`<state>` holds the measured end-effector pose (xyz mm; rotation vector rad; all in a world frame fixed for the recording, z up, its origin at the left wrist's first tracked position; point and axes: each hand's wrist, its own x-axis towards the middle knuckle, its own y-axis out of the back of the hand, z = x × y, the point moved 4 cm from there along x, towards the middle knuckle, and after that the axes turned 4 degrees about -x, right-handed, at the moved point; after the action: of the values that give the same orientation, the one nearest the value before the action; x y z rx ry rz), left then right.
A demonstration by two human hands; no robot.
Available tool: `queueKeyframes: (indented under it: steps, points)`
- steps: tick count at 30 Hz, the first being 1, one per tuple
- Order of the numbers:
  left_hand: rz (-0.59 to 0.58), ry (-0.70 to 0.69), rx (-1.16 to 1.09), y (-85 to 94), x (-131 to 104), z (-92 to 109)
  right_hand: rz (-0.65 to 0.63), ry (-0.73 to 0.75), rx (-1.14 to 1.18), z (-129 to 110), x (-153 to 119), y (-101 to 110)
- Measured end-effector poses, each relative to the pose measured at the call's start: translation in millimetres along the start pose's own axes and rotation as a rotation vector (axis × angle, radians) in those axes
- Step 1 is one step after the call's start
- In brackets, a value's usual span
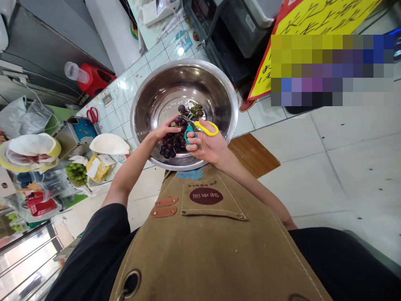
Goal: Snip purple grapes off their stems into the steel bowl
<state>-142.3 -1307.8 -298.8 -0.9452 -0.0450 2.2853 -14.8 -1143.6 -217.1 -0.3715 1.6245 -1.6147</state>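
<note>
A large stainless steel bowl (219,90) sits in front of me, right up against my apron. Inside it lies a bunch of dark purple grapes (169,145), with bare green stems showing at its far end. My left hand (166,129) holds the bunch from the left side, its fingers over the grapes. In my right hand (208,145) is a pair of scissors (202,126) with one yellow and one teal handle loop. Their blades point toward the grapes, the tips partly hidden among stems and fruit.
Red-handled scissors (92,114) and a red jug (94,79) stand left of the bowl. Green grapes (77,173) and a white foam tray (109,144) lie further left. A dark machine (232,46) and a yellow sign (266,79) are at the right.
</note>
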Motion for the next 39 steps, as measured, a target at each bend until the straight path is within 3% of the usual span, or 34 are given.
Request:
queueKeyframes:
  steps: [8,15,21,28,39]
  points:
    - [0.03,-0.131,0.122,3.7,1.0,3.8,0.014,0.035,0.069,-0.5,-14.2,-1.5]
    - [0.016,-0.177,0.138,3.9,-1.5,3.1,-0.31,0.044,0.266,3.0,-11.4,-6.8]
    - [-0.004,-0.198,0.132,0.4,2.0,4.5,-0.309,0.157,0.433,6.4,-8.6,-8.9]
    - [0.032,-0.197,0.11,2.2,3.8,2.5,-0.423,0.124,0.403,6.9,-12.1,-15.5]
    - [0.041,-0.193,0.156,4.5,6.6,-1.0,-0.076,0.187,0.434,3.7,-0.9,-21.7]
